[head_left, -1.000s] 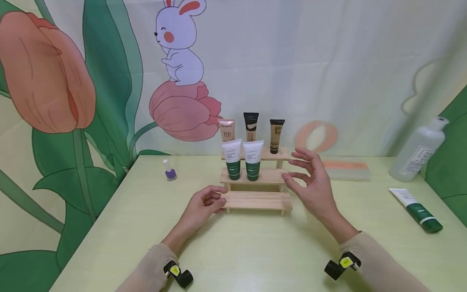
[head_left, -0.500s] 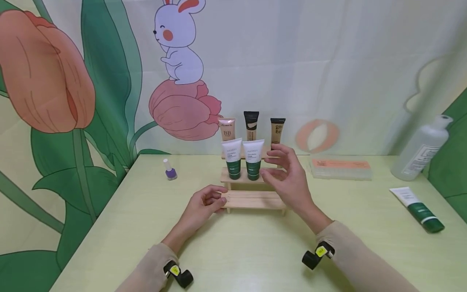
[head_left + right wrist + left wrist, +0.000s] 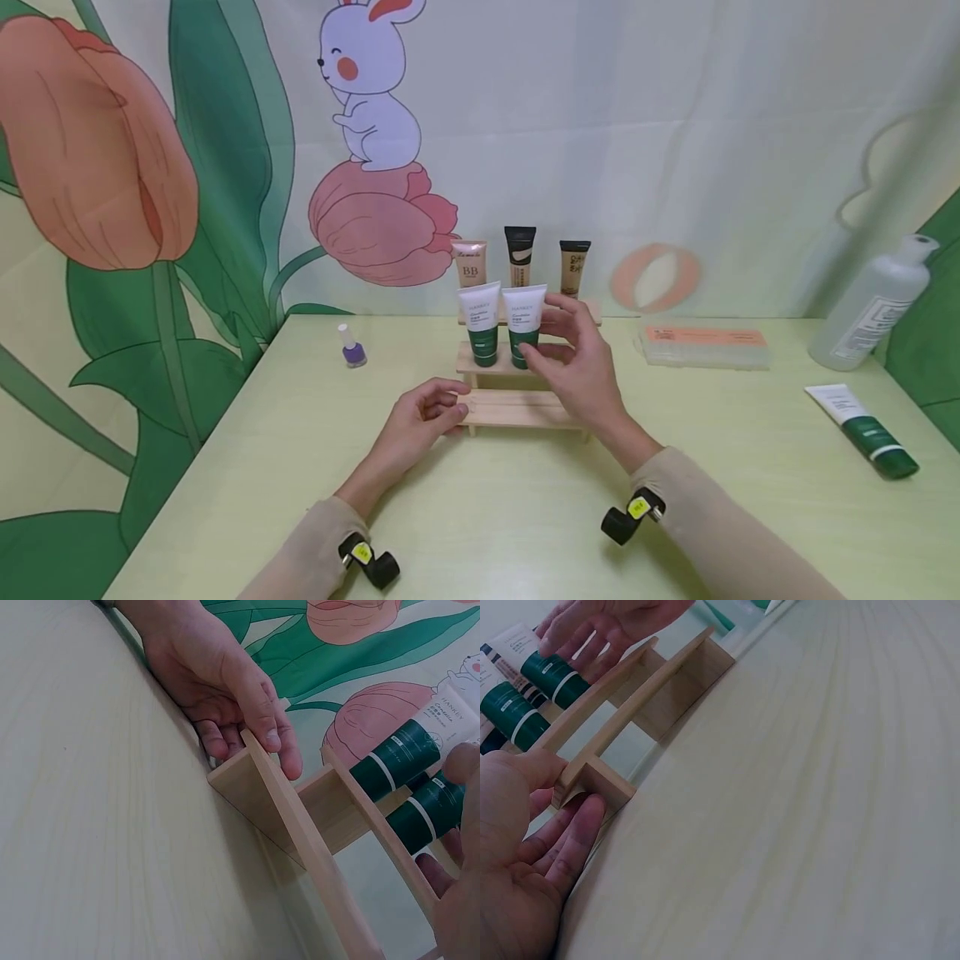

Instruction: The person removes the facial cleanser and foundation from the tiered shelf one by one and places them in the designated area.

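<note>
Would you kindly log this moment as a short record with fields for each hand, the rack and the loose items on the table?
left hand: grips the left end of the wooden rack's lowest step
right hand: open, fingers at the right green-and-white tube on the middle step
wooden rack: three steps; two green-and-white tubes in the middle, three tubes on top
loose items: purple nail polish, lying tube, white bottle

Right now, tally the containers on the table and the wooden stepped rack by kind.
Green-and-white tubes: 3, two on the middle step, one lying at the right
Beige or tan tubes, top step: 3
Purple nail polish bottle: 1
Tall translucent bottle: 1
Total: 8
</note>
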Demonstrator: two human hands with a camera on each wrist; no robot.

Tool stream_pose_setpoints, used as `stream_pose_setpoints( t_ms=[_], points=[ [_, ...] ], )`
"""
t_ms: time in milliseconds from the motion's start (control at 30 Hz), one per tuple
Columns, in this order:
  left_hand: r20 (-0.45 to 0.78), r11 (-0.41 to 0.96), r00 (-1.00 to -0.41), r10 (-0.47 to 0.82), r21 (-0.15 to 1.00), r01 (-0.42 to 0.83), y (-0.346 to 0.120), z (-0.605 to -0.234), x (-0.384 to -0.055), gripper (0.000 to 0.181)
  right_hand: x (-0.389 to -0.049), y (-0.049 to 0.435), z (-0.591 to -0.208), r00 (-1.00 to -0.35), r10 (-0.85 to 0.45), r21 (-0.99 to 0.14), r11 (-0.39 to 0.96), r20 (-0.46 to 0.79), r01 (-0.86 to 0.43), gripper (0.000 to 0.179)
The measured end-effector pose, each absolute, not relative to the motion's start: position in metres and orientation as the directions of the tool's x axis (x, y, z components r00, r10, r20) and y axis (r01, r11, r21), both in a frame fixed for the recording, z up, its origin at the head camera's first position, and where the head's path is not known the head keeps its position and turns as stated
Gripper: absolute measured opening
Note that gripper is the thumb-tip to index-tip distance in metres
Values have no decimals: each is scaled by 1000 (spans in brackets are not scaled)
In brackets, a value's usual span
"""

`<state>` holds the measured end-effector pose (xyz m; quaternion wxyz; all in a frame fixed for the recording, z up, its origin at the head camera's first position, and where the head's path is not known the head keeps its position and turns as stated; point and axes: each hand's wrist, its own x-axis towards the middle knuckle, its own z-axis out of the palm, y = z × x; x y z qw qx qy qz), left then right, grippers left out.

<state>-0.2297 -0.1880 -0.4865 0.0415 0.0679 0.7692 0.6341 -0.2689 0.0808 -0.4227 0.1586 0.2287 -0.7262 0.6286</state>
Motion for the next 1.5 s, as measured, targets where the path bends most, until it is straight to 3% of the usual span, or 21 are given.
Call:
stream_pose_setpoints(
  t_ms=[767,1067,1500],
  points=[
    [38,165,-985,169,984,66,-187,-484,-230,29,-265,89,-420,-842,-77,-827,163,533,-538,65],
    [29,175,-986,164,983,58,-187,-485,-229,29,-259,117,-413,-824,-11,-816,137,566,-562,63],
    [31,185,-988,149,981,58,-185,-485,-229,28,-256,181,-406,-810,116,-811,206,575,-547,63]
  ],
)
